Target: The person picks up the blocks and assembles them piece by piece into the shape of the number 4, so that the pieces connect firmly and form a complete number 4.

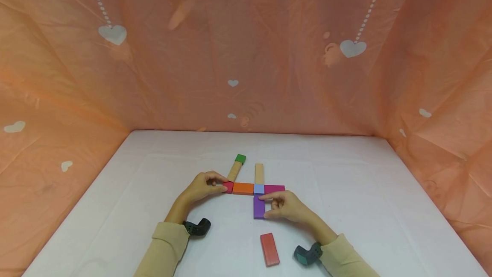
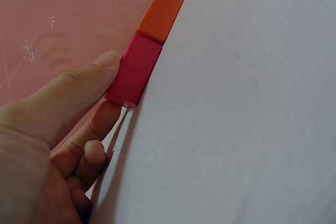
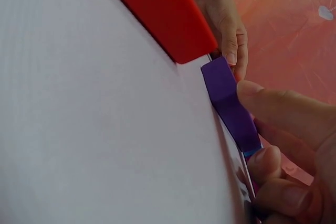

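On the white table, flat toy blocks lie in a connected figure. My left hand (image 1: 203,186) is at its left end, thumb and index finger pinching the crimson block (image 2: 137,72), which abuts an orange block (image 1: 243,189). A light blue block (image 1: 259,189) follows, then a magenta block (image 1: 274,188) on the right. Below the light blue one lies a purple block (image 1: 259,209). My right hand (image 1: 286,207) holds this purple block, index finger on its upper part and thumb at its lower right side; its other fingers are curled in.
A beige block (image 1: 235,171) slants up from the left end, topped by a green block (image 1: 240,158). Another beige block (image 1: 259,173) stands out above the light blue one. A red block (image 1: 270,249) lies apart near the front. Orange curtains (image 1: 246,54) surround the table.
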A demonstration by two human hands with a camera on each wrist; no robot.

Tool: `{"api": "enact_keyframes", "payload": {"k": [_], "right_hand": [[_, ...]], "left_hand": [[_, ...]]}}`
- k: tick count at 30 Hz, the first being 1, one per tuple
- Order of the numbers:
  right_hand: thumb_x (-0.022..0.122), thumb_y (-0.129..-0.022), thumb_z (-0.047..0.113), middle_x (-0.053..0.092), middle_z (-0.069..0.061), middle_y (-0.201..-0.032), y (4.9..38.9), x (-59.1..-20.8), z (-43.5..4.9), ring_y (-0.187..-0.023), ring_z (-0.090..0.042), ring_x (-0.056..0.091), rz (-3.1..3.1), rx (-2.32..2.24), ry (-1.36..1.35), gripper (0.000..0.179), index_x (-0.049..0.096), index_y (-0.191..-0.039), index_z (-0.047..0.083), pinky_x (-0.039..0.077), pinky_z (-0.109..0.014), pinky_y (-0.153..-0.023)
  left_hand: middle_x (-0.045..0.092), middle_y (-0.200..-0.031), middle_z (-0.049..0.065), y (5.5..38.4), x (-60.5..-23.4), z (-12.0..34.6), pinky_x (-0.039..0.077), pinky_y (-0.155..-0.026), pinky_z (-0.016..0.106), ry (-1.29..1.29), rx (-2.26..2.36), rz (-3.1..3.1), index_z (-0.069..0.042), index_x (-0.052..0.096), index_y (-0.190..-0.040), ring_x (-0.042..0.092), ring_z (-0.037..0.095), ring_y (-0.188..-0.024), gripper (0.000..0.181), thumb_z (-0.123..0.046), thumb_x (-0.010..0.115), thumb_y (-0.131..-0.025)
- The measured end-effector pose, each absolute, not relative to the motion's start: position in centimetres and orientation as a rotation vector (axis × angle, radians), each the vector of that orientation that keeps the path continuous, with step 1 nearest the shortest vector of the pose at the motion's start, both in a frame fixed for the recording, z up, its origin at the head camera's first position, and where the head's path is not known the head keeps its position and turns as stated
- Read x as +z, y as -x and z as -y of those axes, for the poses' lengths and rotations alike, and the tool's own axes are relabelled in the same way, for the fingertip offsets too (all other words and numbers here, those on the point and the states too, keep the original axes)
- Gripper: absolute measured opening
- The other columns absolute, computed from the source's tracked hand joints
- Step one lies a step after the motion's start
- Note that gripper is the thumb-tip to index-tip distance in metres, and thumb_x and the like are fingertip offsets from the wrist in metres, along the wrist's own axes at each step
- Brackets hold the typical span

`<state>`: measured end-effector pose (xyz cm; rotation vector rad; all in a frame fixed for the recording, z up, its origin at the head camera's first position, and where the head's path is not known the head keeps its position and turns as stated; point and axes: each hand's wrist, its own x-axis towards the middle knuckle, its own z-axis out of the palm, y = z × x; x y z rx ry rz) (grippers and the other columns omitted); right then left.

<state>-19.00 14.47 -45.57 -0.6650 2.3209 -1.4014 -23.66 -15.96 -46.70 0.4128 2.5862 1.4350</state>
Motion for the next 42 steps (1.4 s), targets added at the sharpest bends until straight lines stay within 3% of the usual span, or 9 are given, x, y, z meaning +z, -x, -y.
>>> {"api": "enact_keyframes", "payload": {"k": [18, 42], "right_hand": [[0.076, -0.081, 0.020, 0.046, 0.005, -0.065, 19.00, -45.47, -14.36, -0.059, 0.000, 0.040, -2.354, -1.350, 0.616, 0.046, 0.065, -0.123, 0.006, 0.033, -0.015, -0.057], [0.076, -0.082, 0.019, 0.045, 0.005, -0.065, 19.05, -45.68, -14.47, -0.058, 0.000, 0.039, -2.359, -1.365, 0.653, 0.046, 0.064, -0.124, 0.003, 0.032, -0.015, -0.055]], "left_hand": [[0.059, -0.087, 0.004, 23.72, -46.90, 16.13, 0.038, -0.069, 0.020, -0.427, 1.440, -2.584, -0.009, 0.074, -0.104, 0.046, 0.012, -0.080, 0.025, -0.020, 0.076, -0.081], [0.062, -0.092, 0.006, 23.75, -46.91, 16.11, 0.039, -0.070, 0.020, -0.424, 1.434, -2.584, -0.010, 0.074, -0.104, 0.046, 0.013, -0.081, 0.025, -0.021, 0.076, -0.081]]}}
